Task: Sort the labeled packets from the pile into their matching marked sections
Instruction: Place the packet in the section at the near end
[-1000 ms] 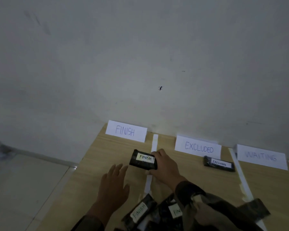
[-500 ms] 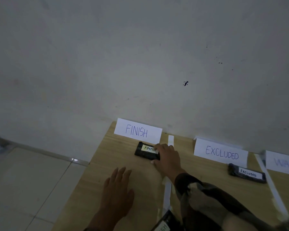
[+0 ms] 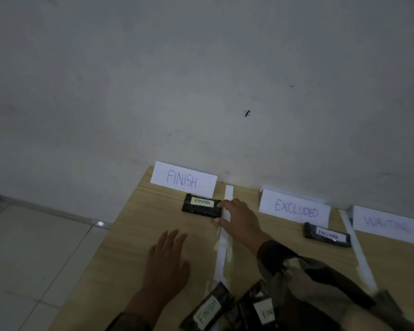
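While the left hand (image 3: 167, 256) lies flat on the light wooden table (image 3: 139, 235), the right hand (image 3: 238, 219) pinches one end of the black FINISH-labelled packet (image 3: 200, 207) at mid-frame — probably light, slick and pliable, best held by its edges.

Dim, grey, even lighting; soft shadows. Small glint (image 3: 100, 223) on the floor (image 3: 38, 259), left. WAITING card (image 3: 388, 225) blurred; edges bowed.

Left hand (image 3: 168, 260) lies flat, fingers straight; right hand (image 3: 238, 217) reaches forward, pinching packet (image 3: 200, 208).
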Demonstrator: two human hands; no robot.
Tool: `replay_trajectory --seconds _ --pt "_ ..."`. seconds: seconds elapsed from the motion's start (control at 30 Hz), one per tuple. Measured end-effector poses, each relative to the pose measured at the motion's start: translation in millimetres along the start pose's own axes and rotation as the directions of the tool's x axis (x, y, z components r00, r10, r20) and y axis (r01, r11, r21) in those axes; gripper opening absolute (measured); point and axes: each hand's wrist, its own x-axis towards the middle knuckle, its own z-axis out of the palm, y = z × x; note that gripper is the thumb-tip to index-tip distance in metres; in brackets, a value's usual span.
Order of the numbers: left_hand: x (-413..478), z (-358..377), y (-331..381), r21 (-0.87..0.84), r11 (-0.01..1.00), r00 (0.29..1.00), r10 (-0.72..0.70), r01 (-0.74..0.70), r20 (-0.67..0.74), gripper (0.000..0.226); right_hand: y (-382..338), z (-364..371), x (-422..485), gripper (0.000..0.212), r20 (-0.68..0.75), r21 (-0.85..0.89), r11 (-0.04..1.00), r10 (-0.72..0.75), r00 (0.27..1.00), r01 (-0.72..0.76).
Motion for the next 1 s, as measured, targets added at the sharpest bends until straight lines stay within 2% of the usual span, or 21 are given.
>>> replay_trajectory --seconds 0.1,0.2,0.3,0.4,0.53,0.6,0.73,0.83,0.9,0.93,1.0 --pt "-9.5 -3.3 26.3 -0.089 0.996 0.999 0.015 -0.012 0.037 0.059 21.2 -31.9 -32.8 0.029 0.217 0.053 0.999 -0.011 0.976 -0.001" --pt "-16.5 -4.8 55.3 -0.101 0.994 0.997 0.055 -0.051 0.045 0.061 46.1 -57.9 -72.1 0.032 0.429 -0.040 0.999 0.030 0.903 -0.014" --pt "-24.4 3.0 82.5 -0.140 0.988 0.988 0.089 -0.071 0.126 0.062 64.6 -72.2 -112.9 0.039 0.517 -0.087 0.995 0.091 0.851 -0.053" --pt "-33.3 12.8 104.2 -0.213 0.971 0.982 0.137 -0.108 0.129 0.057 75.5 -72.7 -146.5 0.059 0.574 -0.100 0.993 0.107 0.812 -0.060" --pt "-42.4 15.6 129.5 -0.197 0.975 0.949 0.153 -0.099 0.277 0.044 82.3 -57.0 -172.2 0.071 0.515 -0.187 0.981 0.053 0.856 0.052" --pt "-44.3 15.4 138.8 -0.219 0.972 0.933 0.157 -0.087 0.323 0.043 81.3 -55.5 -178.8 0.062 0.425 -0.108 0.994 0.023 0.905 0.025" --pt "-48.4 9.7 146.8 -0.318 0.947 0.910 0.162 -0.036 0.382 0.038 74.8 -60.5 -187.6 0.028 0.240 0.105 0.994 -0.029 0.970 0.004" --pt "-50.1 4.8 148.1 -0.349 0.937 0.914 0.134 0.008 0.383 0.027 72.0 -65.3 -191.7 0.031 0.173 0.210 0.978 -0.024 0.985 -0.013" --pt "-48.1 -1.4 148.8 -0.376 0.926 0.920 0.118 0.034 0.374 0.019 73.9 -68.0 -192.0 0.026 0.127 0.198 0.979 -0.068 0.990 0.042" --pt "-46.5 -6.8 149.0 -0.394 0.918 0.927 0.104 0.050 0.361 0.015 74.9 -69.2 -191.6 0.030 0.104 0.186 0.978 -0.111 0.988 0.091" --pt "-42.6 -17.7 145.9 -0.443 0.894 0.941 0.089 0.070 0.327 0.011 74.7 -70.9 -189.9 0.052 0.106 0.147 0.971 -0.204 0.973 0.188"
